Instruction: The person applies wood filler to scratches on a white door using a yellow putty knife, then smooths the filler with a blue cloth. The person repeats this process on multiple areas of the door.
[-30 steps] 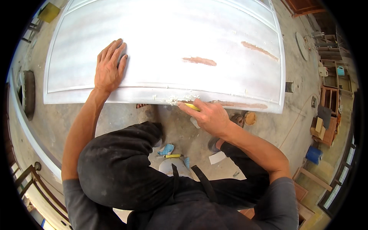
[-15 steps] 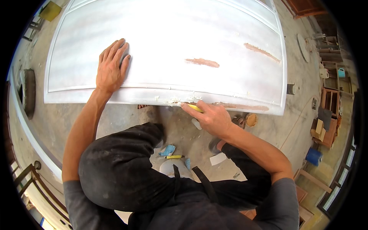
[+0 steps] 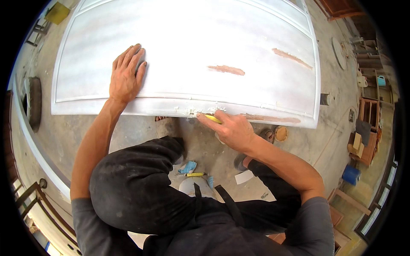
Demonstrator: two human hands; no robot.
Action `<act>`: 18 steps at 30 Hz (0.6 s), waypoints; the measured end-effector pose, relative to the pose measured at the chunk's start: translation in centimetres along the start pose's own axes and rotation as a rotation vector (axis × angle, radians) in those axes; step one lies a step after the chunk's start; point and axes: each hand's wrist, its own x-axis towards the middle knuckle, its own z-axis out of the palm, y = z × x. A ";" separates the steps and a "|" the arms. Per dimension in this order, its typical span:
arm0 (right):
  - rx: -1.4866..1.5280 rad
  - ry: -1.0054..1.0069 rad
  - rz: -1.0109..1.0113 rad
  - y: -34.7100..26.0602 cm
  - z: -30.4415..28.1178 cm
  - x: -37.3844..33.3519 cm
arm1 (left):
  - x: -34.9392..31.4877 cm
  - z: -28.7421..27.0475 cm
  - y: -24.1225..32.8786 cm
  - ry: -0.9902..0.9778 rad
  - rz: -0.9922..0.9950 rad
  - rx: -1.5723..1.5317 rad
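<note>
Left hand spread flat on white primed door panel; right hand pinching yellow putty knife against near edge, amid fresh filler. Risks: blade gouging soft filler under heavy pressure; panel shifting should bracing palm slip.

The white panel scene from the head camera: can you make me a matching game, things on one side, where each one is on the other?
Things:
1. left hand
2. right hand
3. blue container
4. tyre

Places:
A. on the floor at far right
B. flat on top of the white panel
C. on the floor left of the panel
D. at the panel's near edge, holding a yellow tool

Pairs: 1-B, 2-D, 3-A, 4-C
</note>
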 end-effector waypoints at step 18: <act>0.009 0.019 0.032 0.0 -0.2 0.4 | 0.4 0.0 0.0 0.010 0.002 -0.010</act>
